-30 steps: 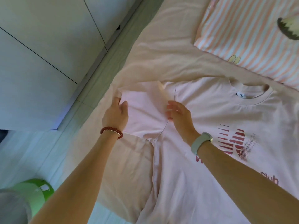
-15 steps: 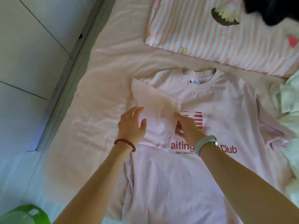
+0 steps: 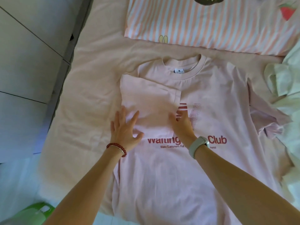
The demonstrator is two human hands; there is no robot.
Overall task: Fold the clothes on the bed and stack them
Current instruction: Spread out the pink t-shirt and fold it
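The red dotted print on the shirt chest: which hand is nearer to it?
Right. The right hand lies flat with its fingertips at the red dotted print. The left hand rests apart from it, on the folded sleeve at the pink T-shirt's left edge.

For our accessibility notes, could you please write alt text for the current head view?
Two open hands, left hand and right hand, press a folded-in sleeve flat on a pink T-shirt spread on a bed. A striped pillow lies beyond the collar.
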